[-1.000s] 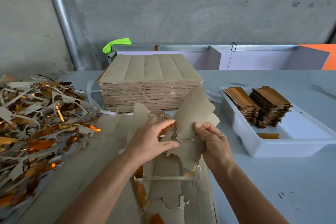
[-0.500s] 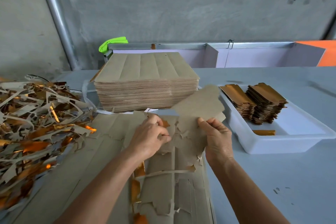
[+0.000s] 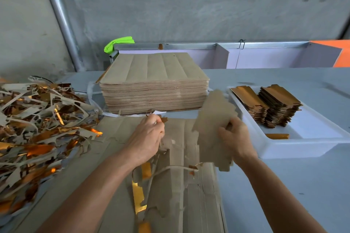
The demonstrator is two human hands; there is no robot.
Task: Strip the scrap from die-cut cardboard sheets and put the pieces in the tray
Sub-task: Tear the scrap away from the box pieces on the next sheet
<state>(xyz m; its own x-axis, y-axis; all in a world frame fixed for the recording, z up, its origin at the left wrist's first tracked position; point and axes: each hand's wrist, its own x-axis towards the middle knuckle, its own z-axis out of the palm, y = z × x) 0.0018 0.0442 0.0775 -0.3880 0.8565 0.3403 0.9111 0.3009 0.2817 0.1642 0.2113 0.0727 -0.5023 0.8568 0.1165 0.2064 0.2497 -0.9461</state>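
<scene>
- Basically, the die-cut piece is free of the sheet and up in the air, just left of the tray, brown side to camera.
- Right hand holds it: fingers curled round its right edge, roughly mid-length.
- Handling, judged: thin card, very light, stiff enough to stand up from one edge, but bends and creases easily. Notched outline, so tabs can snag or tear.
- Best hold: a plain straight edge near the middle, not the tabs.
- Left hand is down on the worked sheet, fingers curled, apparently pinching thin scrap; exact contact unclear.
- The sheet lies flat with ragged strips loose and gold foil showing on the flipped bits.
- Tray holds two stacks of finished pieces, gold side up, plus one loose piece.
- Behind: stack of unworked sheets. Far left: scrap pile.
</scene>
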